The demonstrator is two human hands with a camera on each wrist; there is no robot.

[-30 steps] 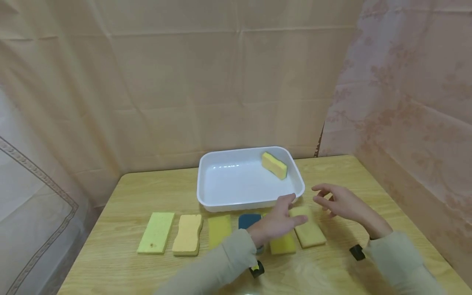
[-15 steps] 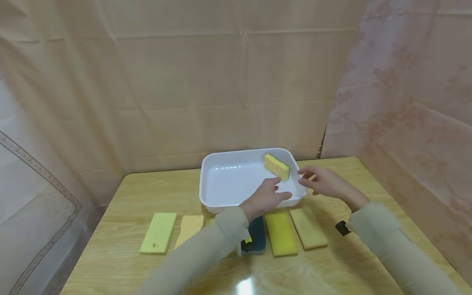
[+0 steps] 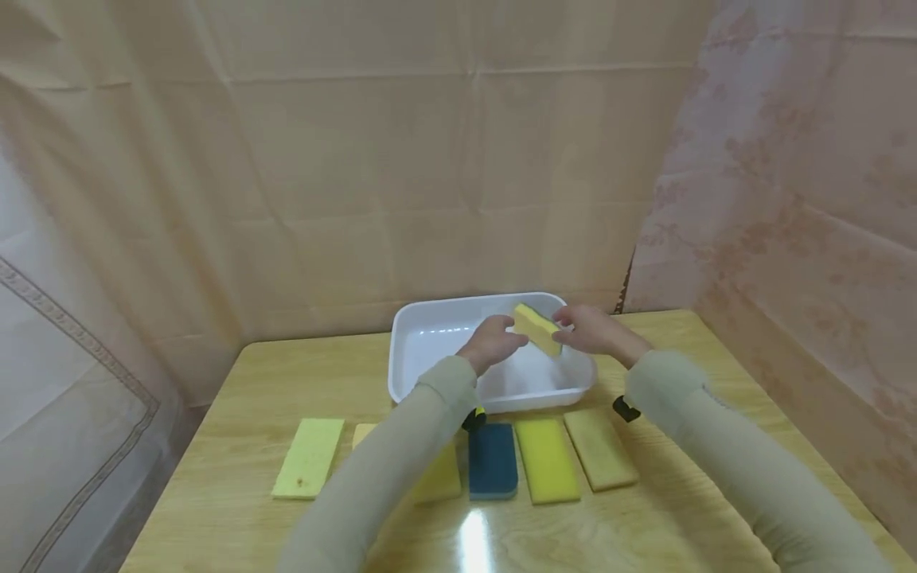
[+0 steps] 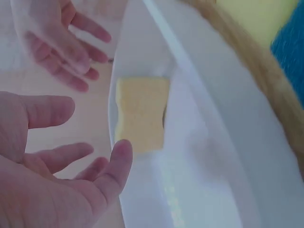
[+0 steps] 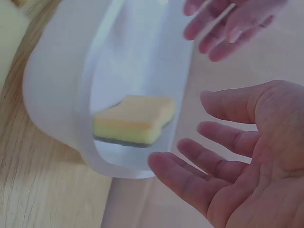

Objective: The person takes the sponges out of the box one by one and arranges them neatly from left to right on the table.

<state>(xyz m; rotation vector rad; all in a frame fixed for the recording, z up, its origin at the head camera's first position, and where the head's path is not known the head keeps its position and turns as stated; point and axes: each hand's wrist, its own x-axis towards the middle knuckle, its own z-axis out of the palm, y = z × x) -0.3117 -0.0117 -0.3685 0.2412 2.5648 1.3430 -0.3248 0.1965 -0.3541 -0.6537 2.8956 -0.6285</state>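
A wavy-edged yellow sponge (image 3: 537, 328) with a dark underside sits in the right part of a white tray (image 3: 414, 334). My left hand (image 3: 493, 342) is over the tray at the sponge's left side, its fingers spread in the left wrist view. On the other side, at the tray's right rim, my right hand (image 3: 596, 330) has fingers apart and slightly bent. In the right wrist view a gap shows between that hand's fingers and the sponge (image 5: 135, 118). The left wrist view has the left thumb and fingers apart, one fingertip overlapping the sponge's corner (image 4: 142, 114).
Along the wooden table (image 3: 251, 398) in front of the tray lie a pale green sponge (image 3: 308, 459), a yellow one (image 3: 438, 477), a dark blue one (image 3: 493, 460), a bright yellow one (image 3: 548, 461) and a tan one (image 3: 600, 450). My left sleeve (image 3: 387, 469) partly covers another, peach-coloured. Curtains hang behind.
Both hands have moved forward and closer together, from above the sponge row and the table's right side to either side of the sponge in the tray. The sponge has not visibly moved.
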